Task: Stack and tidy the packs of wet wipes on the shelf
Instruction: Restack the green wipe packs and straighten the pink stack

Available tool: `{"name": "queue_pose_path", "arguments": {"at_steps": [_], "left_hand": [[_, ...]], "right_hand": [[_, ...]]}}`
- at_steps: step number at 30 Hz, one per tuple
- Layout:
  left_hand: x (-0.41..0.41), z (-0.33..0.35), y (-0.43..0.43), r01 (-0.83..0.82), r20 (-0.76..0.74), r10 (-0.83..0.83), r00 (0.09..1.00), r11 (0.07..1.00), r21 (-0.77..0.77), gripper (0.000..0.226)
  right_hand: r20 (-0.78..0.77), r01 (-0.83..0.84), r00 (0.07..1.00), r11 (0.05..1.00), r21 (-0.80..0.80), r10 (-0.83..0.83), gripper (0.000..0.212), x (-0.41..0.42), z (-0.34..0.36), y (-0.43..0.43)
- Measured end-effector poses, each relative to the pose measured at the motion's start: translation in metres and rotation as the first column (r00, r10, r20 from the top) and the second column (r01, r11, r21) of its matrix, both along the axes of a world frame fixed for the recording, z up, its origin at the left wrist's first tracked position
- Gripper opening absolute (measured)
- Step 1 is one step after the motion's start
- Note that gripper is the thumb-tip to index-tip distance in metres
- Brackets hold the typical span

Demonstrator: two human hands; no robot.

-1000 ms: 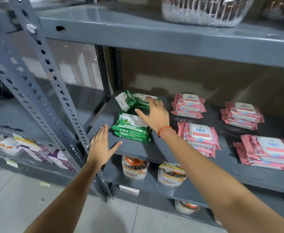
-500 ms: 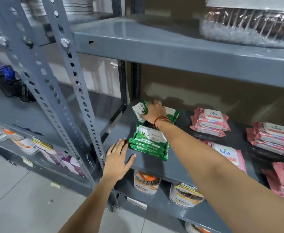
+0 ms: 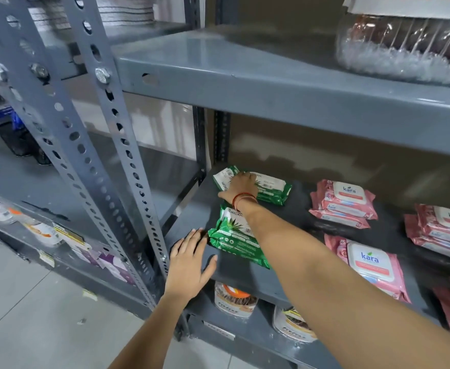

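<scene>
Both forearms are bare, with no sleeves in view. The right hand (image 3: pixel 241 188) has a thin red-orange thread band (image 3: pixel 242 197) looped round the wrist. The left hand (image 3: pixel 189 263) wears nothing, no rings on either.

Right hand (image 3: pixel 241 188) reaches forward; left hand (image 3: pixel 189 262) lies flat.

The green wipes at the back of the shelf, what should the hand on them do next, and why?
Probably draw the rear green packs forward onto the front green stack. The right hand already lies on them, they sit askew, and the left hand rests beside the stack.
</scene>
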State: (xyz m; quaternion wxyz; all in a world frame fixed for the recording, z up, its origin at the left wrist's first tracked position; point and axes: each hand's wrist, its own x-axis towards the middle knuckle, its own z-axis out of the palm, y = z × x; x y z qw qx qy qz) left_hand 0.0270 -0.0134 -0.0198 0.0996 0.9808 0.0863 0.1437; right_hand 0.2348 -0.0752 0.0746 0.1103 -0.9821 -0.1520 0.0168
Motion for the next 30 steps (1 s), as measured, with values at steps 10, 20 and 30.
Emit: {"name": "queue_pose_path", "arguments": {"at_steps": [10, 20, 30], "left_hand": [[-0.001, 0.003, -0.001, -0.007, -0.025, 0.007, 1.000, 1.000, -0.012, 0.058], [-0.003, 0.005, -0.002, -0.014, -0.024, 0.014, 1.000, 1.000, -0.019, 0.061], [-0.002, 0.004, -0.002, -0.024, -0.023, 0.023, 0.999, 1.000, -0.009, 0.059]], "right_hand": [[0.076, 0.192, 0.976, 0.971, 0.141, -0.204, 0.082, 0.021, 0.017, -0.054], [0.081, -0.364, 0.925, 0.927, -0.091, 0.371, 0.064, 0.049, 0.045, -0.086], [-0.175, -0.411, 0.912, 0.822, -0.394, 0.372, 0.090, 0.034, 0.038, -0.082]]}}
